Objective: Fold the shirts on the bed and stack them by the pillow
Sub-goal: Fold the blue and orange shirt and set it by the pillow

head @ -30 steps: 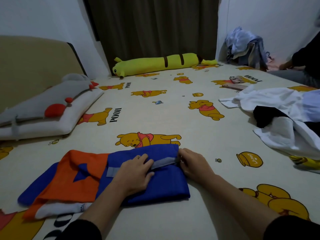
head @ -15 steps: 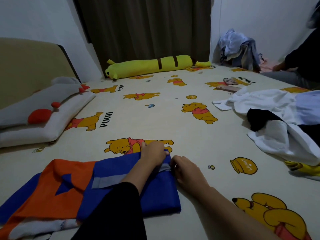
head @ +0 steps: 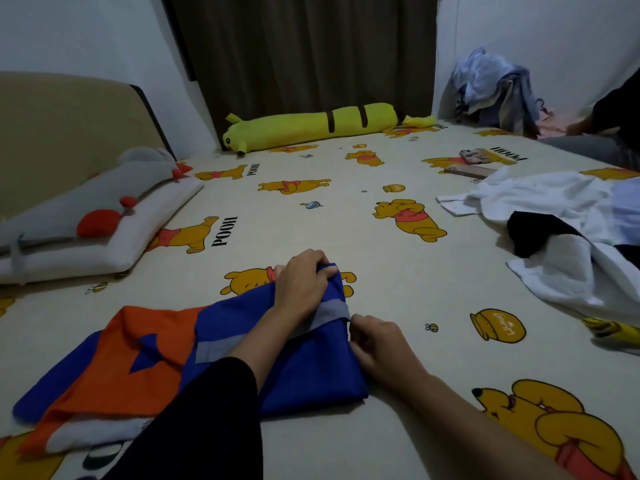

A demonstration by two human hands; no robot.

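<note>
— What's the cloth like?

— A soft, matte shirt point(head: 311, 368) in blue and orange with a flat grey band across it, partly folded into a rough rectangle. It lies near the bed's point(head: 398, 271) near edge, on a cream sheet printed with yellow cartoon bears. A white hem shows beneath it at the near left.

— And the hands?

— The left hand point(head: 303, 287) reaches forward over the shirt, black sleeve to the forearm, knuckles up. Its fingers point(head: 330, 270) are curled round the far right corner of the blue fabric, which bunches up inside the grip. The right hand point(head: 379, 348) rests at the shirt's right edge, fingers bent and touching the fold just below the grey band; I cannot tell whether they pinch the cloth or only press it.

— Where's the pillow?

— At the bed's left edge, by the headboard: a thick white pillow point(head: 114, 244) with a grey plush with red bumps lying on it, well apart from the shirt.

— Anything else?

— A crumpled pile of white and black clothes point(head: 571, 237) along the right edge, and a long yellow plush point(head: 311, 128) at the far edge under the curtain.
</note>
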